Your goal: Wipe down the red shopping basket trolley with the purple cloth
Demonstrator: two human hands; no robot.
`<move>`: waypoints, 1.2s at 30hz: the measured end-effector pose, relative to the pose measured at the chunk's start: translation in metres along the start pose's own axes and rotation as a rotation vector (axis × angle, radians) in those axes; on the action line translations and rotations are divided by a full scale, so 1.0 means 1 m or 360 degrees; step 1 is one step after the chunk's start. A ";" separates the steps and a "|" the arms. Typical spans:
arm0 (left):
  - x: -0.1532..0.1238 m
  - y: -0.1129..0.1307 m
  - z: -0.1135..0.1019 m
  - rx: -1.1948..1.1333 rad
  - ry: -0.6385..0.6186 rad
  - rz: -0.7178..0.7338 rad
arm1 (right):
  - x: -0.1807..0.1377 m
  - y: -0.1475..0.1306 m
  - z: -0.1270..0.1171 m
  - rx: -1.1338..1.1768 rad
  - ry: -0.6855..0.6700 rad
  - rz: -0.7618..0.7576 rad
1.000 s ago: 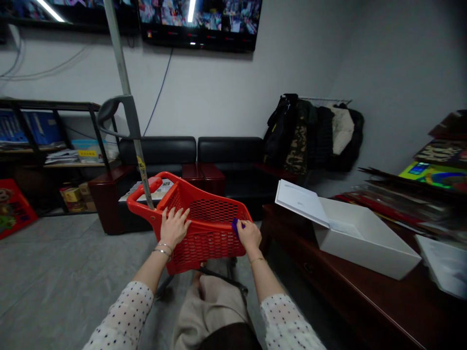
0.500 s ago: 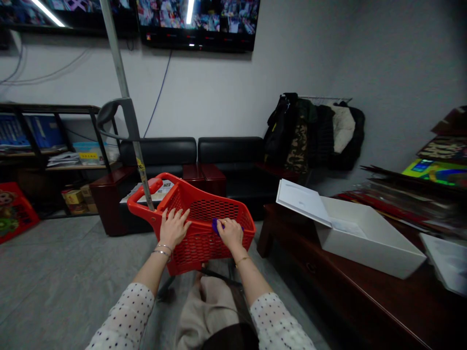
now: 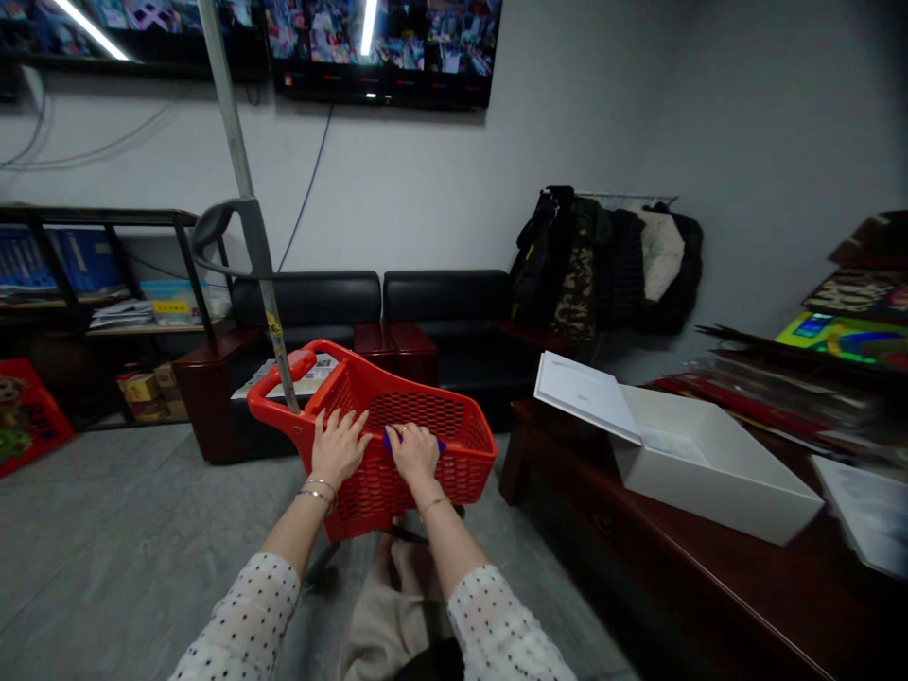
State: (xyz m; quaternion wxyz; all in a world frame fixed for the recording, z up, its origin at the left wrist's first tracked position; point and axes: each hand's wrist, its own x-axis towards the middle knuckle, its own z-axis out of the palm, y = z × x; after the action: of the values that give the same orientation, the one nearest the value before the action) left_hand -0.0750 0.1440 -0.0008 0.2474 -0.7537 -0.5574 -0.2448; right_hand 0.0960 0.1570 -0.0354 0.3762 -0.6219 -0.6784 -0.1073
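A red plastic shopping basket (image 3: 440,445) stands in front of me on a wheeled frame, with a grey pole handle (image 3: 245,213) rising from its far left end. My left hand (image 3: 339,445) lies flat on the near rim, fingers spread. My right hand (image 3: 413,452) presses a small blue cloth (image 3: 392,438) against the same rim, just right of the left hand, fingers curled over it.
A dark wooden table (image 3: 716,586) on the right carries an open white box (image 3: 702,463) and stacked colourful prints (image 3: 844,350). Black sofas (image 3: 397,303), hanging coats (image 3: 602,255), a shelf unit (image 3: 92,293) and a wall screen (image 3: 383,47) line the back. Grey floor spreads left.
My right hand has slid the blue cloth leftwards along the basket's near rim, from its right corner to beside my left hand. The left hand has stayed put.
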 end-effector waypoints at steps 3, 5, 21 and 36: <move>-0.001 -0.001 -0.002 -0.0016 -0.0018 0.0008 | -0.001 0.017 -0.005 0.0043 -0.0046 -0.0043; -0.001 -0.001 -0.002 -0.0022 -0.0021 0.0002 | -0.002 0.048 -0.013 -0.0002 -0.0070 0.0010; 0.000 0.003 0.000 -0.0018 0.0011 -0.0014 | 0.000 0.007 0.001 -0.0045 0.0036 0.0053; 0.000 0.004 -0.001 -0.0064 0.0007 -0.0013 | -0.004 0.096 -0.029 -0.0315 0.0085 0.0588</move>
State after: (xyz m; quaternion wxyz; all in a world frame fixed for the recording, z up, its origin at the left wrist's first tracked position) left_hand -0.0709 0.1422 -0.0007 0.2323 -0.7557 -0.5550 -0.2586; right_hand 0.1956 0.1560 -0.0490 0.3445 -0.7664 -0.5289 -0.1191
